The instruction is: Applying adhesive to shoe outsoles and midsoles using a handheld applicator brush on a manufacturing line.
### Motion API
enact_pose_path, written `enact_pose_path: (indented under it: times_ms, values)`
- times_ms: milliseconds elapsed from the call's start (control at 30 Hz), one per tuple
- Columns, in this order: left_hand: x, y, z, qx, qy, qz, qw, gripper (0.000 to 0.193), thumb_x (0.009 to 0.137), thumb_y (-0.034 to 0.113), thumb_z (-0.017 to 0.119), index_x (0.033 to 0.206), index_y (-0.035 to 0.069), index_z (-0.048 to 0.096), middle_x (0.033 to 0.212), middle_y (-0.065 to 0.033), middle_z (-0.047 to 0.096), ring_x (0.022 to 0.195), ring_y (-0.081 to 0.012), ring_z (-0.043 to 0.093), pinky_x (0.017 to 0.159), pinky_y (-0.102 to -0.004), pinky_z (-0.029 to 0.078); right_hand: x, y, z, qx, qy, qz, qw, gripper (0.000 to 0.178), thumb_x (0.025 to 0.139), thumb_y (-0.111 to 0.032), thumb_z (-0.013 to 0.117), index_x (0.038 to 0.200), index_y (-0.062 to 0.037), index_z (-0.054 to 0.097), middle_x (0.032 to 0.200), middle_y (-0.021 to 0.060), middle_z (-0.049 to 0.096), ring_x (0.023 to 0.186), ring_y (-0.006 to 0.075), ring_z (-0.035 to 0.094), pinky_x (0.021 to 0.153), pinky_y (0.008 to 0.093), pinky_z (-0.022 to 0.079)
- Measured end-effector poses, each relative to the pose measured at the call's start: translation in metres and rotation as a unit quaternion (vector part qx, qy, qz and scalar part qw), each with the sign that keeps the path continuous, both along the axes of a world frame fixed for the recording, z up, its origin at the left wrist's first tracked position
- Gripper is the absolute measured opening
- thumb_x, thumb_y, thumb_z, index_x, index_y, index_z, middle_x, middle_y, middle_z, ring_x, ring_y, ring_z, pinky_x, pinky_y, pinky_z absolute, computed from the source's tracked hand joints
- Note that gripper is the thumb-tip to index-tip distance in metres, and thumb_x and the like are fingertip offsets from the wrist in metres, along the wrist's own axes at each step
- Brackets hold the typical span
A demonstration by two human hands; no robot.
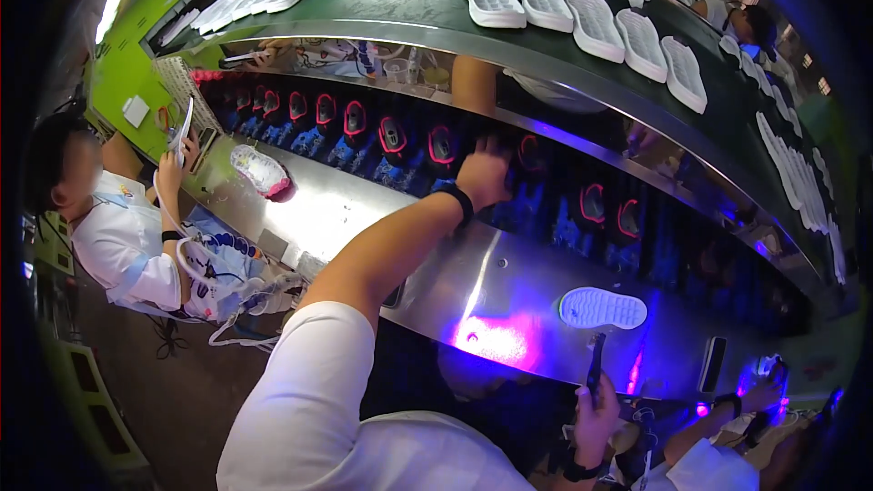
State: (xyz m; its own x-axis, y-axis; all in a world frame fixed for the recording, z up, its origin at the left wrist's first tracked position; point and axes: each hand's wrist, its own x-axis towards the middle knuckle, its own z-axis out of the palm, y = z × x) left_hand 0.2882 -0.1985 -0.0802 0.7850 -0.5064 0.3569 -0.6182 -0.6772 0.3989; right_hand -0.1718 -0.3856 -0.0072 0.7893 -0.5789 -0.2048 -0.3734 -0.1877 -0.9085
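My left hand [485, 175] reaches over the metal bench into the dark row of shoe uppers. Its fingers curl down between a pink-edged shoe upper [441, 145] and another shoe upper [530, 153]; what they grip is hidden in shadow. Low on the right, my right hand [596, 418] is closed around the black handle of a small brush [596, 368]. The brush points upward, its tip just below a white shoe sole [603, 308] that lies flat on the bench with its ridged side up.
A metal bench [436, 286] runs before me under a green conveyor belt [400, 5] bearing several white soles [596, 25]. At left a seated person [136, 236] holds a sole; another person's arm [700, 436] is at lower right. A white-and-pink shoe [261, 171] lies left.
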Motion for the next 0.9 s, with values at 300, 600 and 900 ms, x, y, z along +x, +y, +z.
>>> enact_pose_path:
  times_ms: [300,600,900]
  values:
    - [-0.011,-0.058,0.032,0.1,-0.066,0.049,0.992,0.102,0.063,0.045,0.088,0.145,0.0,0.047,0.151,-0.0276,0.042,0.144,-0.0466,0.036,0.117,-0.0583,0.033,-0.024,-0.025,0.001,-0.018,-0.025,-0.045,0.999,0.04,0.094,-0.007,0.068,0.133,-0.0006,0.061,0.08,-0.0026,0.06,0.061,0.004,0.048,0.054,0.0215,0.038]
    - [0.023,-0.085,0.01,0.162,0.08,0.044,0.983,0.092,0.058,0.041,0.092,0.134,0.0,0.059,0.143,-0.0272,0.051,0.132,-0.0483,0.048,0.102,-0.0501,0.052,-0.035,-0.018,0.018,0.012,-0.005,-0.068,0.998,0.036,0.095,-0.003,0.065,0.131,0.0012,0.062,0.084,0.0007,0.064,0.065,0.0058,0.05,0.058,0.023,0.041]
    - [-0.217,0.019,0.068,0.128,-0.02,-0.313,0.941,0.073,0.069,0.018,0.08,0.137,0.007,0.056,0.144,-0.0244,0.044,0.133,-0.0452,0.048,0.105,-0.0526,0.05,-0.022,-0.037,-0.004,0.031,-0.027,-0.014,0.999,0.039,0.098,-0.004,0.062,0.137,0.0,0.058,0.088,0.0016,0.067,0.062,0.004,0.051,0.053,0.0199,0.039]
